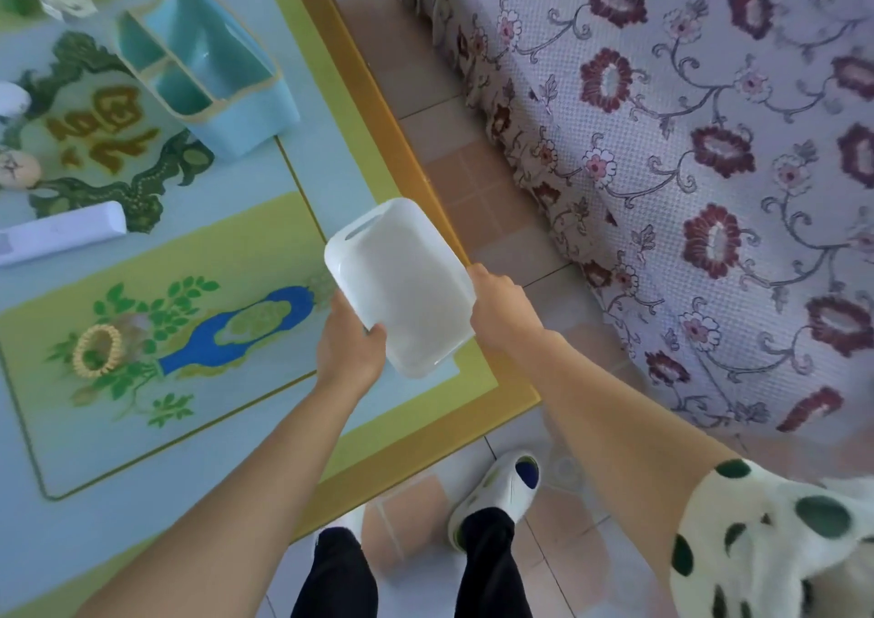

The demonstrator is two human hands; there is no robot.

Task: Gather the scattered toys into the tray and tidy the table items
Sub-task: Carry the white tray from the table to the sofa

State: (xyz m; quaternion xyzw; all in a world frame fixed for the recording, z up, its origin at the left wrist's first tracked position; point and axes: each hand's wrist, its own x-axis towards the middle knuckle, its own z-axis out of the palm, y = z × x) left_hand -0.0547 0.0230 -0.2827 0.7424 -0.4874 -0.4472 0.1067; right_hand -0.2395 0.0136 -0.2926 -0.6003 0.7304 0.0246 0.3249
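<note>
A floral bedspread (686, 154) hangs over a tiled floor (496, 220) in daylight.

Soft, even daylight fills the frame, bright and slightly washed out, with no hard shadows. The white tray (402, 286) at centre is overexposed, its surface nearly featureless. Wide-angle distortion bends the table (406, 144) edge. Objects at the upper left corner and far left edge are blurred.

home living room | floral-covered sofa (686, 144) | tiled floor (440, 144) | painted table (142, 381)
</note>
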